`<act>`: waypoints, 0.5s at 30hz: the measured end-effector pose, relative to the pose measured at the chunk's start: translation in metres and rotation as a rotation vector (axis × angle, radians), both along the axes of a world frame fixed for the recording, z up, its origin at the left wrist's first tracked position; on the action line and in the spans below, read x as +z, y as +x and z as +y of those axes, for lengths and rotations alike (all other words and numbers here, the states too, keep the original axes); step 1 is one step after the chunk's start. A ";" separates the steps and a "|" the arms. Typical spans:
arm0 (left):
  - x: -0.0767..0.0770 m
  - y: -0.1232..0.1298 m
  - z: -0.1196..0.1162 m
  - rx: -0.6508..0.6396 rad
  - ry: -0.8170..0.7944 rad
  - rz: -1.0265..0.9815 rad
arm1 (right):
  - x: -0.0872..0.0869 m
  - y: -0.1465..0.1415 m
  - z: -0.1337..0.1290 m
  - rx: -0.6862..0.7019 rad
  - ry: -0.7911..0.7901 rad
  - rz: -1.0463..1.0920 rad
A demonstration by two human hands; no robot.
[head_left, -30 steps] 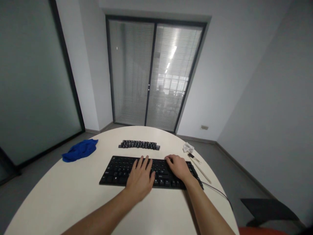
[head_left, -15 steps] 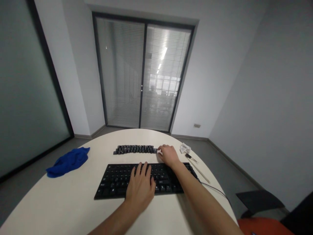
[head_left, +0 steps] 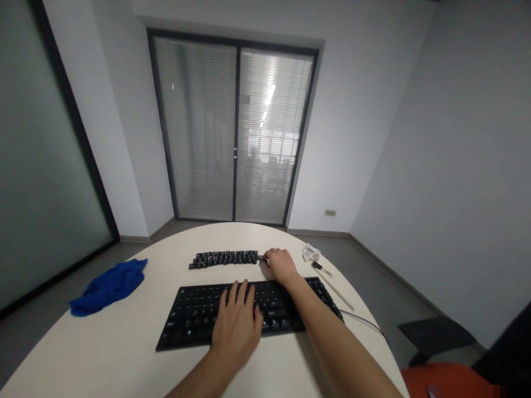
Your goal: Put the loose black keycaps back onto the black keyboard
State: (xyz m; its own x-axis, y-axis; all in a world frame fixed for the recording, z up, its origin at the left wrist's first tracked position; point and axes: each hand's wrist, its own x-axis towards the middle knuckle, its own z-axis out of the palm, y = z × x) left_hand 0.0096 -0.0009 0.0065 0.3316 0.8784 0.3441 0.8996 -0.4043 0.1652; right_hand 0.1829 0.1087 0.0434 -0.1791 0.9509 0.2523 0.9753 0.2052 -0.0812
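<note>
A black keyboard lies on the table. My left hand rests flat over its middle with the fingers spread apart. Beyond the keyboard, loose black keycaps sit close together in rows. At the right end of these rows my right hand is closed, with bent fingertips at a single keycap. The fingers partly hide that keycap. My right forearm covers part of the keyboard's right side.
The round white table carries a crumpled blue cloth at the left. On the right lie a white crumpled wrapper, a small black-and-silver tool, a thin stick and the keyboard's cable. A chair stands lower right.
The view has shifted slightly. My right hand has edged left against the keycap at the end of the rows. My left hand stays on the keyboard.
</note>
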 end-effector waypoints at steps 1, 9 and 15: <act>0.000 0.000 0.000 0.002 -0.003 0.003 | 0.002 0.004 -0.007 -0.003 -0.001 0.029; -0.001 -0.001 0.000 -0.009 0.024 0.013 | 0.002 0.043 -0.078 0.247 -0.107 0.510; 0.006 0.001 -0.004 -0.194 0.148 -0.020 | -0.008 0.052 -0.082 0.325 -0.148 0.580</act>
